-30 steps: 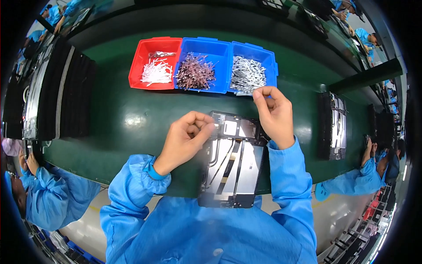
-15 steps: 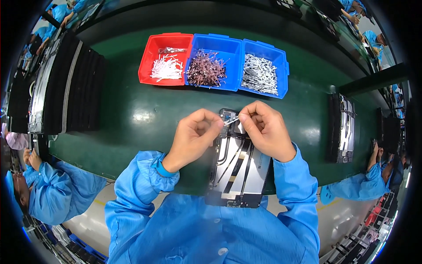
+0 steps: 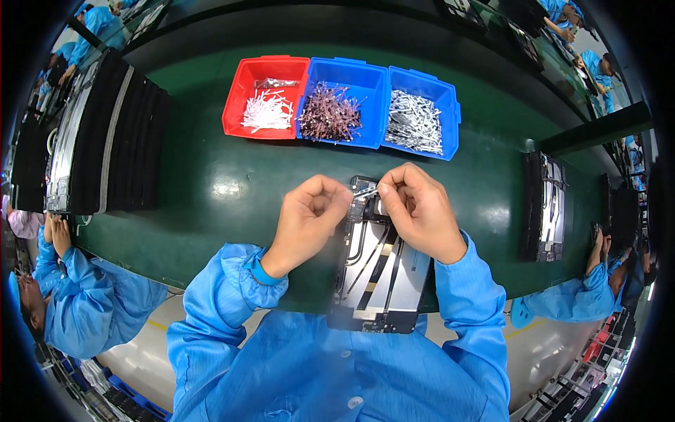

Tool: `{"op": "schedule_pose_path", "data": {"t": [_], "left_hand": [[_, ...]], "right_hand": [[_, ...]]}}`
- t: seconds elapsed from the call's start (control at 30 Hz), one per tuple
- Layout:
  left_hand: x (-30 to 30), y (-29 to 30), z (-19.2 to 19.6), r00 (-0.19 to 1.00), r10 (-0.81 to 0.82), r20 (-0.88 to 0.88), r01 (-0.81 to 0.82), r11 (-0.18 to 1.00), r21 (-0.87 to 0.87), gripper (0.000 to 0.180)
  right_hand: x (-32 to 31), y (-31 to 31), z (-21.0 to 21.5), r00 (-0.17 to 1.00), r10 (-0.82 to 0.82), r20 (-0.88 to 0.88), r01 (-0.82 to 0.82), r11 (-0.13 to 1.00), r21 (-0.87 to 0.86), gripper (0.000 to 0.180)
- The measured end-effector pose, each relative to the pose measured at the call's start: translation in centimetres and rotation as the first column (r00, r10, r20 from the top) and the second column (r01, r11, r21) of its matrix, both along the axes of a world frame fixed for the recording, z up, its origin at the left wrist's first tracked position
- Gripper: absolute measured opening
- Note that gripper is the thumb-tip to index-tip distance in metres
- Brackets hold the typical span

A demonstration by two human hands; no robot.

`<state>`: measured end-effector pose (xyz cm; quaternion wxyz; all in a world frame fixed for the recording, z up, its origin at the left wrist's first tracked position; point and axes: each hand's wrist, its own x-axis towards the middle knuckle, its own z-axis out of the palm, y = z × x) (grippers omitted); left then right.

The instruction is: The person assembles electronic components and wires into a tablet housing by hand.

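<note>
Over the far end of a flat, rectangular, black-framed device with a silver panel, a thin silvery-white strip runs left to right, crosswise to the device's length; my left hand pinches its left end, my right hand its right, equally near.

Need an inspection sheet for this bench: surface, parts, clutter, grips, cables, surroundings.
Surface: glossy green tabletop.
Parts: silvery strip over device panel, contact unclear; red bin (white strips), middle blue bin (brownish pieces), right blue bin (silvery pieces).
Clutter: left stack, right stack of dark-edged panels.
Grips: left grip and right grip pinch the silvery strip's ends.
Cables: dark ribbons along device panel.
Surroundings: left co-worker, right co-worker.
</note>
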<state>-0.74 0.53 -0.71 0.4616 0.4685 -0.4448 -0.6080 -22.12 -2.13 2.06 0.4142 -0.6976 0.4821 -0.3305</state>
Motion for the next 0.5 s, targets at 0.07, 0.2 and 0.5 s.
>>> {"op": "schedule_pose_path", "data": {"t": [0.07, 0.2, 0.5], "left_hand": [[0.0, 0.0, -0.1, 1.0, -0.001, -0.003, 0.001, 1.0, 0.0, 0.012], [-0.2, -0.1, 0.2, 1.0, -0.002, 0.029, 0.002, 1.0, -0.011, 0.009], [-0.1, -0.1, -0.5, 0.999, -0.001, 0.054, 0.005, 0.998, -0.069, 0.009]], "right_hand": [[0.0, 0.0, -0.1, 1.0, 0.005, 0.009, -0.005, 1.0, -0.019, 0.023], [0.0, -0.1, -0.2, 1.0, -0.003, 0.01, 0.003, 1.0, -0.027, 0.022], [0.2, 0.1, 0.4, 0.997, 0.077, 0.014, -0.075, 0.994, -0.085, 0.008]]}}
